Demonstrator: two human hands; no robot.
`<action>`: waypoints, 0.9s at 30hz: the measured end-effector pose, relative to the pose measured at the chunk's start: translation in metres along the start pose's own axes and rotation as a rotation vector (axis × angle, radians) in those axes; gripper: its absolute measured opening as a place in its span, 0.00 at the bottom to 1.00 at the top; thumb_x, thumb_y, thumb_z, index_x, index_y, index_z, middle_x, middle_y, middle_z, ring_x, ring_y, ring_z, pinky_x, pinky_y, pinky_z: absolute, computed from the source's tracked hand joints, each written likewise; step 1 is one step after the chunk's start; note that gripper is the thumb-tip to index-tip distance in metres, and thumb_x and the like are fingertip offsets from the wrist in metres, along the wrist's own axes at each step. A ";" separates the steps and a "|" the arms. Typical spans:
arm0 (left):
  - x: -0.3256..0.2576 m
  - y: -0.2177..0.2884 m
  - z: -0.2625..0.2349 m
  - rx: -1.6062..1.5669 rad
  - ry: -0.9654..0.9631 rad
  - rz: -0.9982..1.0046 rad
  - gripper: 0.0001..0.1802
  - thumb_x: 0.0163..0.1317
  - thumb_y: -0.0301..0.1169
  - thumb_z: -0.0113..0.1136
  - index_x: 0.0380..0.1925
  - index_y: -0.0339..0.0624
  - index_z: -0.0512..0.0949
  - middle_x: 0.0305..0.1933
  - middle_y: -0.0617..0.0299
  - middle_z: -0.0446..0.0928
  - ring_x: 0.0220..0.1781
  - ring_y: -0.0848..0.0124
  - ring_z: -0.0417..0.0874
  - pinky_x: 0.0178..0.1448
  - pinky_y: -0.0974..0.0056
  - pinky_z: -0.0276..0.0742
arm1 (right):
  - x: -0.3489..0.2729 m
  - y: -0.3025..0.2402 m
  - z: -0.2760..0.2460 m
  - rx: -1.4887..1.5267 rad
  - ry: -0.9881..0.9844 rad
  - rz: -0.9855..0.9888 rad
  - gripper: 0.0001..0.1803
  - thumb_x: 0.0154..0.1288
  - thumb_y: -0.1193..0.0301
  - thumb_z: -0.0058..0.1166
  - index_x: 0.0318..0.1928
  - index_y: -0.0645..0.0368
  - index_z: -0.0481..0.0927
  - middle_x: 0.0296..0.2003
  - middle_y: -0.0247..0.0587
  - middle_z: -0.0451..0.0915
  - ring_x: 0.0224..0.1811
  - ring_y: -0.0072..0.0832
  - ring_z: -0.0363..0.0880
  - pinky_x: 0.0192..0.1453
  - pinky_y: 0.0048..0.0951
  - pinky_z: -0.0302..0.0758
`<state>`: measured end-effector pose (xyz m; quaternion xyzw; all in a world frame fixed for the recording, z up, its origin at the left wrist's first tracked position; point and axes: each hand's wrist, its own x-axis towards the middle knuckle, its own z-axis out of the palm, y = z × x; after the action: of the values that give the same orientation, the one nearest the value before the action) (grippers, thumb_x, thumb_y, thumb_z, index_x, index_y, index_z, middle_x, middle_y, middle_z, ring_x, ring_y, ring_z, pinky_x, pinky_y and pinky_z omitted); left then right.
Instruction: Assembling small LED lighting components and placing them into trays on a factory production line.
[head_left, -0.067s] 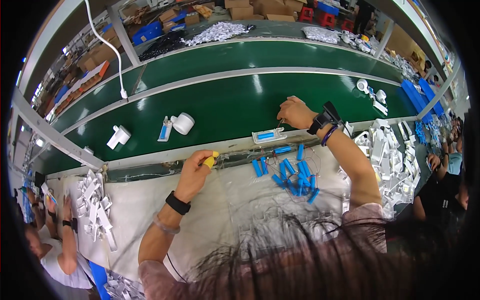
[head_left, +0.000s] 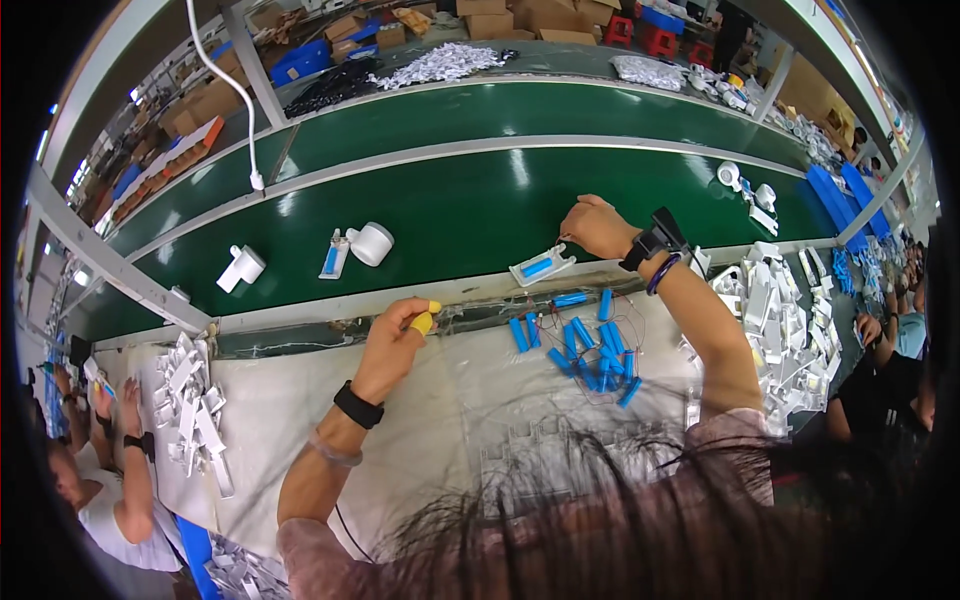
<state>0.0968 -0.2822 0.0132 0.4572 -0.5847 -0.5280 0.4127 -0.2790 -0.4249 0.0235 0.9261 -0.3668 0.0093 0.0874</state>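
My right hand (head_left: 600, 230) is over the green belt, fingers pinched at the upper right end of a white plastic housing (head_left: 522, 274). A blue cylindrical battery (head_left: 537, 267) lies inside that housing, which sits slanted at the belt's near edge. What the fingertips grip is too small to make out; a thin dark line shows beside them. My left hand (head_left: 392, 345) hovers at the near rail, yellow covers on thumb and forefinger, the tips a little apart with nothing between them. Several loose blue batteries (head_left: 582, 335) with thin wires lie on the worktop between my arms.
White housing parts are heaped at right (head_left: 768, 320) and left (head_left: 190, 400). On the green belt (head_left: 450, 220) stand a white round-headed unit (head_left: 371, 244) and another white part (head_left: 240, 268). A white cable (head_left: 230, 80) hangs at upper left. People sit at both sides.
The white housing with the battery has turned, its right end swinging up and away toward the right hand. The left hand has hardly moved.
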 end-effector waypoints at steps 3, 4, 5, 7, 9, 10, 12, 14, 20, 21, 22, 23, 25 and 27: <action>-0.008 0.008 -0.001 -0.019 -0.069 -0.015 0.18 0.66 0.19 0.47 0.55 0.40 0.70 0.54 0.62 0.75 0.49 0.73 0.79 0.48 0.70 0.74 | 0.002 -0.015 -0.015 0.160 0.196 0.048 0.06 0.63 0.73 0.51 0.39 0.56 0.79 0.30 0.41 0.80 0.41 0.38 0.78 0.65 0.42 0.61; -0.012 0.012 0.001 -0.019 -0.057 -0.012 0.18 0.66 0.19 0.47 0.55 0.40 0.70 0.54 0.62 0.75 0.49 0.73 0.79 0.48 0.70 0.74 | 0.002 -0.027 -0.027 0.159 0.199 0.036 0.06 0.63 0.73 0.51 0.39 0.56 0.79 0.30 0.41 0.80 0.41 0.38 0.78 0.65 0.42 0.61; -0.016 0.017 0.003 0.147 -0.068 0.147 0.21 0.64 0.19 0.49 0.58 0.41 0.67 0.58 0.60 0.71 0.52 0.72 0.77 0.50 0.69 0.73 | 0.003 -0.041 -0.039 0.253 0.261 0.013 0.06 0.64 0.73 0.50 0.39 0.57 0.79 0.28 0.41 0.80 0.40 0.39 0.78 0.63 0.41 0.63; -0.023 0.035 0.010 0.476 -0.069 0.391 0.34 0.57 0.25 0.61 0.63 0.40 0.60 0.66 0.54 0.62 0.60 0.65 0.71 0.60 0.60 0.68 | 0.007 -0.071 -0.074 0.433 0.267 0.008 0.06 0.65 0.73 0.49 0.39 0.60 0.78 0.25 0.45 0.78 0.34 0.40 0.79 0.49 0.36 0.73; -0.032 0.064 0.031 0.636 0.028 0.542 0.36 0.55 0.29 0.64 0.63 0.38 0.60 0.66 0.52 0.61 0.60 0.62 0.70 0.62 0.58 0.65 | -0.001 -0.106 -0.096 0.989 0.129 0.078 0.09 0.71 0.69 0.46 0.40 0.62 0.77 0.23 0.39 0.77 0.27 0.26 0.77 0.35 0.25 0.73; -0.035 0.072 0.040 0.800 0.127 0.686 0.39 0.54 0.33 0.66 0.63 0.36 0.60 0.66 0.50 0.61 0.60 0.59 0.70 0.65 0.56 0.62 | -0.004 -0.124 -0.099 1.237 0.061 0.117 0.10 0.73 0.68 0.45 0.40 0.62 0.76 0.24 0.37 0.77 0.25 0.20 0.76 0.34 0.21 0.72; -0.043 0.077 0.051 0.823 0.118 0.740 0.41 0.52 0.36 0.68 0.63 0.34 0.60 0.62 0.50 0.65 0.61 0.57 0.69 0.67 0.55 0.58 | -0.011 -0.156 -0.111 1.502 -0.026 0.025 0.12 0.75 0.66 0.42 0.42 0.62 0.76 0.26 0.31 0.77 0.27 0.15 0.72 0.35 0.19 0.70; -0.052 0.084 0.057 0.855 0.120 0.789 0.43 0.50 0.39 0.69 0.62 0.32 0.60 0.58 0.49 0.69 0.61 0.55 0.69 0.69 0.55 0.55 | -0.019 -0.180 -0.124 1.640 -0.201 -0.023 0.12 0.75 0.67 0.42 0.42 0.62 0.75 0.28 0.30 0.77 0.28 0.14 0.71 0.35 0.18 0.70; -0.083 0.091 0.052 0.278 -0.381 0.277 0.42 0.49 0.33 0.74 0.62 0.40 0.60 0.33 0.64 0.74 0.33 0.76 0.73 0.40 0.70 0.70 | -0.036 -0.199 -0.140 1.648 -0.525 -0.175 0.17 0.76 0.66 0.37 0.47 0.66 0.75 0.35 0.38 0.79 0.35 0.22 0.78 0.46 0.27 0.72; -0.087 0.093 0.048 0.212 -0.407 0.261 0.36 0.52 0.29 0.70 0.59 0.42 0.62 0.33 0.66 0.71 0.35 0.78 0.72 0.42 0.71 0.70 | -0.040 -0.194 -0.146 1.694 -0.607 -0.217 0.19 0.77 0.64 0.36 0.52 0.68 0.73 0.40 0.42 0.79 0.40 0.27 0.81 0.51 0.30 0.71; -0.089 0.090 0.046 0.210 -0.400 0.255 0.36 0.52 0.29 0.70 0.59 0.42 0.62 0.33 0.66 0.71 0.35 0.78 0.72 0.42 0.71 0.70 | -0.042 -0.192 -0.149 1.696 -0.616 -0.221 0.19 0.77 0.64 0.36 0.52 0.68 0.73 0.40 0.42 0.79 0.40 0.27 0.81 0.51 0.30 0.71; -0.088 0.084 0.043 0.086 -0.361 0.257 0.33 0.53 0.26 0.68 0.58 0.42 0.62 0.34 0.67 0.70 0.35 0.78 0.71 0.42 0.72 0.70 | -0.043 -0.191 -0.151 1.562 -0.575 -0.290 0.20 0.77 0.64 0.36 0.54 0.68 0.73 0.41 0.43 0.79 0.41 0.27 0.81 0.52 0.30 0.71; -0.090 0.083 0.042 0.007 -0.332 0.241 0.26 0.59 0.21 0.60 0.56 0.42 0.63 0.37 0.67 0.69 0.36 0.79 0.70 0.42 0.71 0.71 | -0.047 -0.192 -0.146 1.404 -0.470 -0.374 0.18 0.76 0.65 0.40 0.55 0.64 0.74 0.38 0.40 0.80 0.41 0.26 0.81 0.48 0.29 0.72; -0.089 0.081 0.046 -0.051 -0.340 0.234 0.25 0.61 0.21 0.58 0.56 0.42 0.63 0.37 0.66 0.69 0.36 0.79 0.71 0.41 0.71 0.72 | -0.048 -0.193 -0.149 1.390 -0.509 -0.252 0.16 0.74 0.67 0.43 0.54 0.63 0.76 0.36 0.38 0.80 0.41 0.25 0.81 0.45 0.29 0.73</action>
<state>0.0661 -0.1831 0.0887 0.2801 -0.6816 -0.5606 0.3778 -0.1755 -0.2292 0.1361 0.7764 -0.1763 0.0145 -0.6048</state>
